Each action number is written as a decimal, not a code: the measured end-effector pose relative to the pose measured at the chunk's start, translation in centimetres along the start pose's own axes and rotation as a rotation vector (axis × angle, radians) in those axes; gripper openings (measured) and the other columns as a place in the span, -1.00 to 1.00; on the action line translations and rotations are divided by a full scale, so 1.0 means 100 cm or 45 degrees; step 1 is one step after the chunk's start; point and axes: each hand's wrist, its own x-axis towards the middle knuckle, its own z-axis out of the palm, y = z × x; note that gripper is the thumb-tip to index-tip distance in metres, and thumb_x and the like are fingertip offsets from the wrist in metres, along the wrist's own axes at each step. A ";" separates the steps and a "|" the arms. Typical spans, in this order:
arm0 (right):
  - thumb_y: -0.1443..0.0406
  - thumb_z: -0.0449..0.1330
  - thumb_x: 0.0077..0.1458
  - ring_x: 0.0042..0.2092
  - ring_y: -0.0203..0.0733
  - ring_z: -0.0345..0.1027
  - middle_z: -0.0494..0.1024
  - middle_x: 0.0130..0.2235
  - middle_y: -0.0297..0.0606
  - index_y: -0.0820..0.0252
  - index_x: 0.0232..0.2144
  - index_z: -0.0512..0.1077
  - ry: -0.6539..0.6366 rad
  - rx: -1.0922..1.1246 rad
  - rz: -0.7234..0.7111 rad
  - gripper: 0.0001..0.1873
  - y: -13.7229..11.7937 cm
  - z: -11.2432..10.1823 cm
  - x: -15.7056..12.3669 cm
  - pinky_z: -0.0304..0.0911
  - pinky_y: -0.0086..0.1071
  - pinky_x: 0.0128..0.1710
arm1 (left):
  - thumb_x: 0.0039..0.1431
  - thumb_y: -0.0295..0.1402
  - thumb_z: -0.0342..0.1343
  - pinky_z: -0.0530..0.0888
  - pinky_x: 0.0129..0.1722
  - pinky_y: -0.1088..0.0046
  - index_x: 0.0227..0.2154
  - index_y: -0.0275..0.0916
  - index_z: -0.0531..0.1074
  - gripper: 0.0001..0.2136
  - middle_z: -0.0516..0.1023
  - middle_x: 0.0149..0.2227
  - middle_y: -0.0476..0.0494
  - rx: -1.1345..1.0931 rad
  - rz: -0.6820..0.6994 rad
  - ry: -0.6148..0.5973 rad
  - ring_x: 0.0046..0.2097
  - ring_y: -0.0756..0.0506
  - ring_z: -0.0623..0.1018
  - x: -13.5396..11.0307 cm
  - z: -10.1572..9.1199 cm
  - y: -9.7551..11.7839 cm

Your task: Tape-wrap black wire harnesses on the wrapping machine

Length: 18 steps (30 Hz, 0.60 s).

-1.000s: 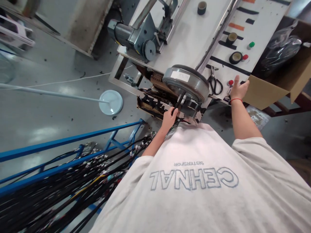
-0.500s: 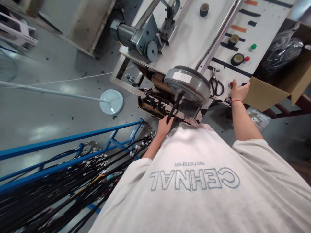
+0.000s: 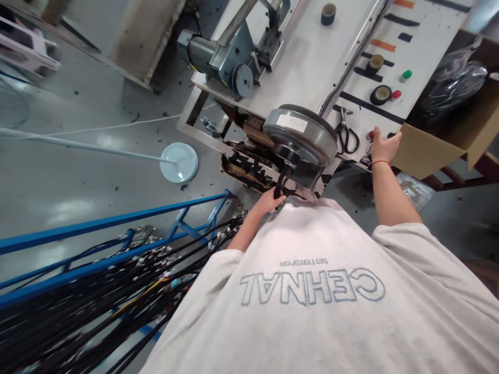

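Observation:
My left hand is closed around a black cable, just below a round metal machine head. The cable bends from the hand up toward the underside of this head. At the bench's near right edge, my right hand has its thumb and a finger spread apart. One fingertip is at a red button; whether it presses is unclear. Black-handled scissors lie on the bench between the machine head and my right hand. Another black cable runs along the metal rail behind the head.
Tape rolls, a green button and a second red button are on the white bench. A cardboard box stands at right, a motor unit at back left. A blue rack bears many black cables at lower left.
My left hand has moved slightly right, and the cable in it, straight before, is now bent. The cable along the rail has shifted. My right hand stays in place.

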 end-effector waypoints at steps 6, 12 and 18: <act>0.00 0.11 0.24 0.35 0.05 0.00 0.11 0.32 0.31 0.60 0.32 -0.07 -0.024 -0.016 0.012 -0.10 -0.006 -0.004 -0.005 -0.07 -0.21 0.31 | 0.20 0.00 0.07 0.44 -0.24 0.34 -0.22 -0.23 0.42 -0.64 0.59 -0.30 -0.20 -0.068 -0.016 0.127 -0.23 -0.21 0.58 -0.036 0.005 -0.013; 0.01 0.10 0.25 0.35 0.08 -0.01 0.07 0.32 0.35 0.64 0.31 -0.09 -0.035 -0.010 0.009 -0.10 -0.005 -0.004 -0.004 -0.11 -0.21 0.31 | 0.31 0.01 -0.06 0.36 -0.37 0.42 -0.36 -0.21 0.37 -0.63 0.42 -0.54 -0.06 -0.131 -0.016 0.414 -0.46 -0.09 0.46 -0.048 0.005 0.004; -0.01 0.12 0.21 0.34 0.05 0.02 0.13 0.32 0.24 0.49 0.29 -0.01 -0.007 -0.010 0.031 -0.14 -0.005 -0.002 -0.002 -0.07 -0.15 0.32 | 0.32 -0.03 -0.01 0.33 -0.40 0.41 -0.27 -0.24 0.39 -0.66 0.38 -0.57 -0.05 -0.062 0.010 0.487 -0.48 -0.11 0.45 -0.024 -0.005 0.027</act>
